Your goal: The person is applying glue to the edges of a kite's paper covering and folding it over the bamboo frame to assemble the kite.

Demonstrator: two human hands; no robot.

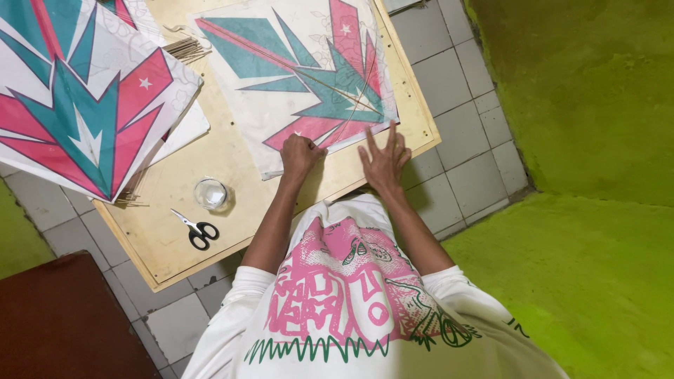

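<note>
Right, the paper kite (302,77) lies flat on the wooden board (232,158), white with teal and pink angular shapes, small white stars and thin sticks crossing it. Its near edge is folded into a narrow strip. The left hand (300,156) is curled, fingertips pressed together onto that folded edge; the right hand (384,160) rests just beside, fingers spread, tips touching the kite's corner. Out to the left sits a stack of matching kites (84,105), a small clear glass cup (210,194), black-handled scissors (196,229) and a bundle of thin sticks (186,49).
</note>
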